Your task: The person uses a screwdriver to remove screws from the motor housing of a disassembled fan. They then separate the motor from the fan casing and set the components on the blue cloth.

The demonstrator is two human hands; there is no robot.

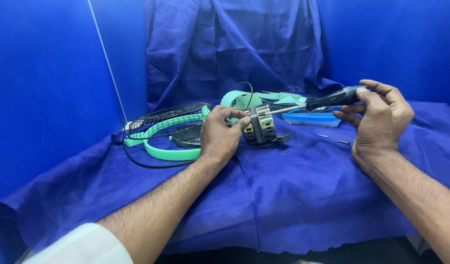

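Note:
My left hand (220, 134) grips a small metal fan motor (262, 128) with slotted sides, held just above the blue cloth. My right hand (379, 120) holds a screwdriver (332, 99) by its black handle. Its metal shaft points left and its tip meets the top of the motor. A black cable (242, 88) loops up behind the motor.
A black wire fan guard with a mint-green rim (166, 124) lies to the left, with a dark round disc (188, 137) inside. Mint-green fan parts (237, 99) and a blue brush (310, 119) lie behind. Two small screws (343, 142) rest on the cloth (293, 195). Blue walls enclose the table.

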